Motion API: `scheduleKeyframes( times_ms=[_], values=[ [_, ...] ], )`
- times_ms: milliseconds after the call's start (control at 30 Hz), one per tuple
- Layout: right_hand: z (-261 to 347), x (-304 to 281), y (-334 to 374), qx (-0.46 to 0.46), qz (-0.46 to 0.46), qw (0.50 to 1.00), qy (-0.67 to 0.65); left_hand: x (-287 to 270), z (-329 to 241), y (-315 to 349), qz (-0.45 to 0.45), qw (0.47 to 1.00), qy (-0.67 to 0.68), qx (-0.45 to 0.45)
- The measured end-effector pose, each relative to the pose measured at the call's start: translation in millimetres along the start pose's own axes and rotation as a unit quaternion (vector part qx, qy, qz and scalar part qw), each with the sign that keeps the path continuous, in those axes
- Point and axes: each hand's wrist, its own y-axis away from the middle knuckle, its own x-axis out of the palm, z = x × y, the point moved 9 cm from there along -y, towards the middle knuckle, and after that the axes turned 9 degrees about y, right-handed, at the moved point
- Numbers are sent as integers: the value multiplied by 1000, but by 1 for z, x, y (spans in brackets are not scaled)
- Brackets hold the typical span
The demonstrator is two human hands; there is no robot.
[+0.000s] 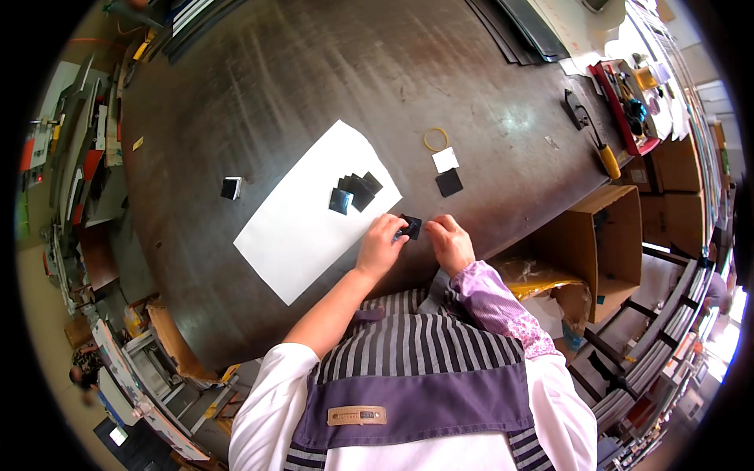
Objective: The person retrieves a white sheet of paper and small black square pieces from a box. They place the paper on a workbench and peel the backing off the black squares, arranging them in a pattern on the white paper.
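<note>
My left hand (382, 245) pinches a small black square piece (413, 228) near the front edge of the dark table. Close by on its right, my right hand (450, 242) has its fingertips pressed together; whatever they may hold is too small to make out. A white paper sheet (294, 228) lies slantwise to the left of my hands. On its right part several black squares (360, 191) overlap in a loose fan, one of them, a glossy square (340, 202), catching bluish light. Beyond my right hand rest a single black square (449, 183), a white square (444, 160) and a yellow rubber band (436, 140).
A small black-and-white stack (232, 188) sits left of the sheet. At the right edge are a yellow-handled tool (608, 160) and a red tray (628, 110) of tools. An open cardboard box (613, 243) stands beside the table on the right. Dark sheets (530, 31) lie far right.
</note>
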Motion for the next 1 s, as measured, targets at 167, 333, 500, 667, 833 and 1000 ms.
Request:
scheduleKeyframes(
  times_ms=[167,333,500,667,833,1000],
  values=[
    [16,10,6,-48,-4,992,118,1,4,1,-6,1000,8,-13],
    [34,6,8,-68,-23,992,100,1,2,2,-9,1000,-9,-4],
    [38,12,16,-91,8,994,59,2,2,0,-14,1000,-6,-20],
    [28,11,14,-44,8,997,68,3,-1,0,-4,1000,-5,-1],
    [11,12,6,-18,20,995,-93,4,4,-3,17,1000,21,-4],
    [7,21,11,-8,58,995,-78,-11,59,13,-55,848,449,-276]
  ],
)
